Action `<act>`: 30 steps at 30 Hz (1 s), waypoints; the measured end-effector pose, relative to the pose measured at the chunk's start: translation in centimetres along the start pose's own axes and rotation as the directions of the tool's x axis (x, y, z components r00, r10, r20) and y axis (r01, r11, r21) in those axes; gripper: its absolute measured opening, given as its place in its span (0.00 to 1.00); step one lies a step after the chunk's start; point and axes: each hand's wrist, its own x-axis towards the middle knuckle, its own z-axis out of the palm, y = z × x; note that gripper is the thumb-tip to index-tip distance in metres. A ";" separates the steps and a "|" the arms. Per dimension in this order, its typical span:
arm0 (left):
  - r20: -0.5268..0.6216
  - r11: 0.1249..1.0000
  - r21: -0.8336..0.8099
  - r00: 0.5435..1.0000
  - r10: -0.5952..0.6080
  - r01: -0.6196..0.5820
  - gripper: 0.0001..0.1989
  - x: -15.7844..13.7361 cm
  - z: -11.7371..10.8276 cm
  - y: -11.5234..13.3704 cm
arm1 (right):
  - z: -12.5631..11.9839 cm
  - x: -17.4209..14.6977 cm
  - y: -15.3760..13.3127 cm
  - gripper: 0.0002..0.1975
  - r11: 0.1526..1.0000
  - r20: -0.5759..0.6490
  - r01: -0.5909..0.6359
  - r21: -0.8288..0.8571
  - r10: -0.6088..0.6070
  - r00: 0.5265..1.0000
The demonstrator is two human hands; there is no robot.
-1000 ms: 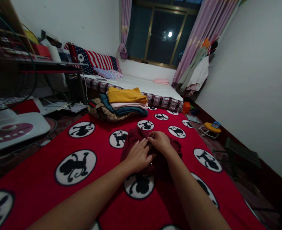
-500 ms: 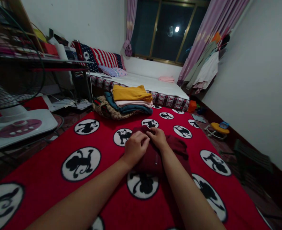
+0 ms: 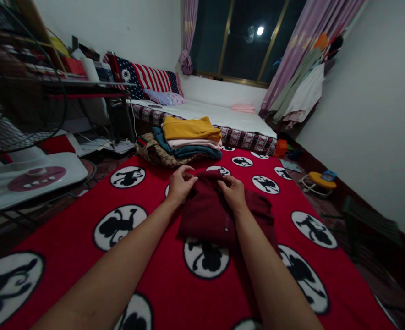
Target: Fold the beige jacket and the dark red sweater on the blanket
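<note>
A maroon garment [image 3: 205,215] with a small zip pull lies folded on the red blanket [image 3: 161,284], which is printed with black figures in white circles. My left hand [image 3: 181,185] pinches the garment's far left edge between thumb and fingers. At the far right edge of the fold, my right hand [image 3: 232,192] has its fingers closed on the cloth. More of the maroon cloth shows to the right of my right wrist, and part of it is hidden under that forearm.
Beyond my hands sits a pile of folded clothes, with a yellow garment [image 3: 191,129] on top and a patterned tan one [image 3: 157,152] at the bottom. A fan [image 3: 34,176] stands at left. On the right are a yellow stool [image 3: 321,180] and a dark chair [image 3: 370,224].
My hands have moved apart. The left slid left to the garment's edge and the right shifted slightly right, and the far part of the cloth now lies more spread between them.
</note>
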 end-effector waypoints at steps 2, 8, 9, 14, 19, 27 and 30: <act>0.039 0.995 0.096 0.999 0.014 -0.017 0.11 0.0 -0.1 -0.1 | 0.1 0.1 0.3 0.08 0.999 0.028 -0.041 0.015 0.040 0.999; 0.085 0.923 0.289 0.967 0.242 -0.256 0.09 -1.4 0.4 2.6 | 0.6 0.5 1.4 0.11 0.991 0.146 -0.131 -0.023 0.133 0.980; 0.100 0.926 0.241 0.956 0.274 -0.291 0.11 -1.9 0.9 3.4 | 0.7 0.5 1.5 0.13 0.991 0.162 -0.134 0.007 0.131 0.978; 0.338 0.944 0.096 0.902 0.268 -0.317 0.27 -5.1 4.3 4.3 | 0.8 0.5 1.0 0.18 0.979 0.097 -0.058 0.196 0.039 0.995; 0.525 0.908 0.301 0.845 0.099 -0.293 0.35 -6.3 5.4 2.9 | -2.5 0.6 0.8 0.14 0.989 -0.361 0.064 0.133 -0.012 0.933; 0.572 0.861 0.377 0.817 0.074 -0.342 0.29 -6.3 4.8 3.6 | -8.7 0.9 3.3 0.12 0.874 -0.183 -0.264 -0.409 0.204 0.962; 0.576 0.857 0.384 0.815 0.068 -0.343 0.29 -6.3 4.9 3.6 | -9.0 0.6 2.9 0.11 0.850 -0.121 -0.269 -0.454 0.240 0.963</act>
